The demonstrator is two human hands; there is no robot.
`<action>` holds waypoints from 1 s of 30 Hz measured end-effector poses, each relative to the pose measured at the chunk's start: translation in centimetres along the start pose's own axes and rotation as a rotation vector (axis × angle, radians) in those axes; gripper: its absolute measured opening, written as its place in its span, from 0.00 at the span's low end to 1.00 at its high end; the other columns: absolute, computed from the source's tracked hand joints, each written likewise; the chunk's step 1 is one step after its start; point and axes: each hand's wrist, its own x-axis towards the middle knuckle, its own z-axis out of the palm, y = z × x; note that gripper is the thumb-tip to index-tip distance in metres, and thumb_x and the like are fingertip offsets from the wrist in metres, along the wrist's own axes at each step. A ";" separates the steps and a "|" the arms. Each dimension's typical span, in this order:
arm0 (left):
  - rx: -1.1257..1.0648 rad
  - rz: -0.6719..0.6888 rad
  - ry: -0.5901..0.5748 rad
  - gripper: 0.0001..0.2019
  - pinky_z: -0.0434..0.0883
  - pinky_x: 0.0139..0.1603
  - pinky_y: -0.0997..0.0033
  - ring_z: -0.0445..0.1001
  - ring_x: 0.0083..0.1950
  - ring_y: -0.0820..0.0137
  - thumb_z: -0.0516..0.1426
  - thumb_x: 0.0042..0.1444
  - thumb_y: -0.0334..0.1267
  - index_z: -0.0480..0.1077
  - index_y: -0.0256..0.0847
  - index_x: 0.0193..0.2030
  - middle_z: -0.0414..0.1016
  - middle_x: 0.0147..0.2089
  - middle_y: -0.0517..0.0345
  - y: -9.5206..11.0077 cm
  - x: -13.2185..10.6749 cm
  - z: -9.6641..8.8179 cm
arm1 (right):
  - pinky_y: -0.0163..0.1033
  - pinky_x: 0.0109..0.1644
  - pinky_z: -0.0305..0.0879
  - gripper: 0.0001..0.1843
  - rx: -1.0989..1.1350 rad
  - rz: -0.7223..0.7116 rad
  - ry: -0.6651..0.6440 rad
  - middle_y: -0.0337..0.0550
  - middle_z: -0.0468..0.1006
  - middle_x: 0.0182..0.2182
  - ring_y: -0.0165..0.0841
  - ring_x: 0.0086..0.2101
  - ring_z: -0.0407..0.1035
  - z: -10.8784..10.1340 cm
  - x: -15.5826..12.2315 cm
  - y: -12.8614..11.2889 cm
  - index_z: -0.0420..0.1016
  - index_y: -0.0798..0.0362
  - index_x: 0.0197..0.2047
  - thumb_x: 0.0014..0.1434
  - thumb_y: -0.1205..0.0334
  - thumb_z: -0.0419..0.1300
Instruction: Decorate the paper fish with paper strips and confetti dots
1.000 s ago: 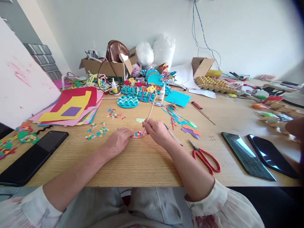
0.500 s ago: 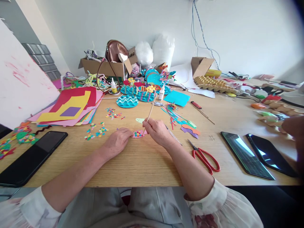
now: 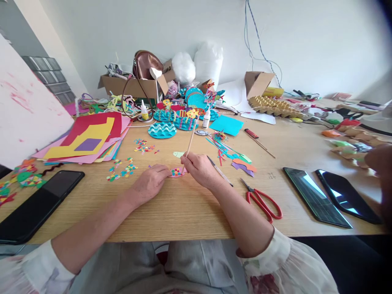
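Note:
A thin wooden stick (image 3: 191, 139) slants up from my right hand (image 3: 198, 168), whose fingers are pinched around it. Its lower end meets a pink paper cutout (image 3: 177, 172) covered with colourful paper dots. My left hand (image 3: 152, 182) has its fingertips closed at the cutout's left edge, holding it on the table. Just behind lies a pale green paper fish (image 3: 178, 154). Loose paper dots (image 3: 122, 169) are scattered left of my hands, with small paper scraps (image 3: 145, 146) beyond them. A pen (image 3: 219, 170) rests beside my right wrist.
Red-handled scissors (image 3: 263, 203) and two dark glossy panels (image 3: 317, 198) lie at right; a black phone (image 3: 39, 204) lies at left. Coloured paper sheets (image 3: 82, 136) are stacked behind it. Glue bottles (image 3: 206, 118) and blue wavy paper bases (image 3: 162, 130) stand at the back.
The whole view has shifted slightly. My right hand still grips the stick over the cutout, and the stick stands a little more upright. My left hand stays at the cutout's edge.

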 end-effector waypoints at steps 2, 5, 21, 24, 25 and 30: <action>-0.002 -0.009 -0.020 0.12 0.69 0.43 0.66 0.70 0.41 0.67 0.46 0.56 0.25 0.69 0.35 0.39 0.72 0.37 0.52 0.0 0.0 0.0 | 0.30 0.30 0.52 0.15 -0.014 0.004 -0.003 0.39 0.71 0.21 0.27 0.24 0.64 0.0 0.0 0.0 0.66 0.54 0.29 0.63 0.61 0.44; 0.003 -0.019 -0.031 0.12 0.69 0.43 0.66 0.70 0.41 0.67 0.46 0.56 0.24 0.69 0.35 0.40 0.72 0.37 0.52 0.0 0.0 0.0 | 0.29 0.30 0.52 0.15 -0.018 0.009 -0.010 0.38 0.70 0.21 0.26 0.24 0.64 0.0 0.1 0.0 0.67 0.54 0.29 0.63 0.61 0.44; 0.110 0.167 -0.101 0.14 0.67 0.45 0.67 0.65 0.44 0.67 0.47 0.57 0.25 0.69 0.38 0.45 0.71 0.40 0.54 0.4 1.3 -0.6 | 0.29 0.28 0.51 0.15 0.009 0.074 -0.020 0.37 0.71 0.20 0.25 0.22 0.63 -0.1 0.2 0.0 0.67 0.54 0.29 0.63 0.61 0.44; 0.126 0.184 -0.143 0.14 0.66 0.44 0.69 0.64 0.42 0.68 0.47 0.58 0.26 0.69 0.39 0.45 0.71 0.39 0.55 0.4 2.1 -0.8 | 0.29 0.28 0.51 0.16 0.004 0.084 -0.021 0.38 0.71 0.20 0.25 0.22 0.63 -0.1 0.2 0.0 0.66 0.54 0.27 0.63 0.61 0.44; 0.129 0.190 -0.148 0.13 0.66 0.43 0.69 0.64 0.42 0.68 0.47 0.58 0.26 0.70 0.40 0.44 0.70 0.38 0.56 0.4 2.3 -0.7 | 0.29 0.28 0.51 0.16 0.001 0.086 -0.022 0.38 0.71 0.20 0.25 0.23 0.63 -0.2 0.3 0.0 0.66 0.54 0.27 0.63 0.61 0.44; 0.142 0.212 -0.143 0.12 0.64 0.42 0.70 0.63 0.40 0.69 0.48 0.59 0.29 0.71 0.41 0.42 0.70 0.36 0.56 0.1 3.1 -0.4 | 0.30 0.28 0.51 0.16 -0.015 0.097 -0.031 0.38 0.71 0.21 0.25 0.23 0.63 -0.3 0.2 -0.1 0.67 0.54 0.28 0.62 0.61 0.44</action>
